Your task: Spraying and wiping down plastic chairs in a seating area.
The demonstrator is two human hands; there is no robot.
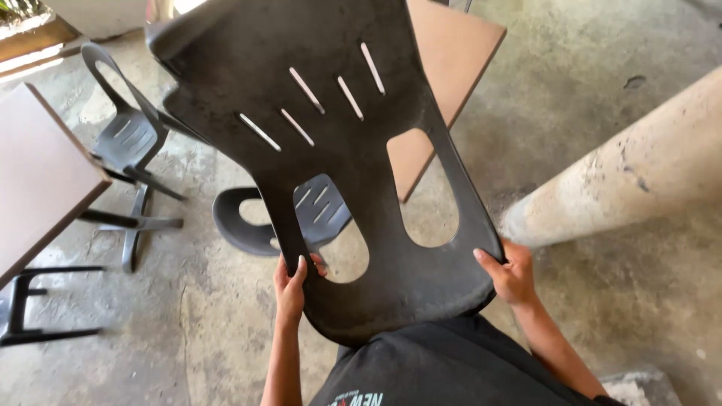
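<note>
The head camera looks down on a dark grey plastic chair (331,150) lifted off the floor and tilted, its backrest edge nearest the person's chest at 6 o'clock and its seat reaching up toward 12 o'clock. The shell shows 6 narrow slots near the middle and 2 large oval openings lower down.

The left hand (292,286) grasps the chair's edge at about 7 o'clock, fingers curled over the rim beside the left oval opening. The right hand (511,274) grasps the opposite edge at about 4 o'clock, with the fingers wrapped onto the shell's face and the thumb side hidden behind it. Both hands are closed on the chair and carry it between them.

Through the left opening a second grey chair (248,222) shows, standing on the concrete floor (602,286). A third grey chair (128,135) stands at 10 o'clock, just beside a brown tabletop (37,173) that fills the 9 o'clock edge. Another brown tabletop (459,53) sits at 1 o'clock, partly hidden behind the held chair. A thick concrete pillar (632,173) slants across 3 o'clock. A black metal frame (30,308) lies at 8 o'clock. The person's dark shirt (444,368) fills the bottom middle.
</note>
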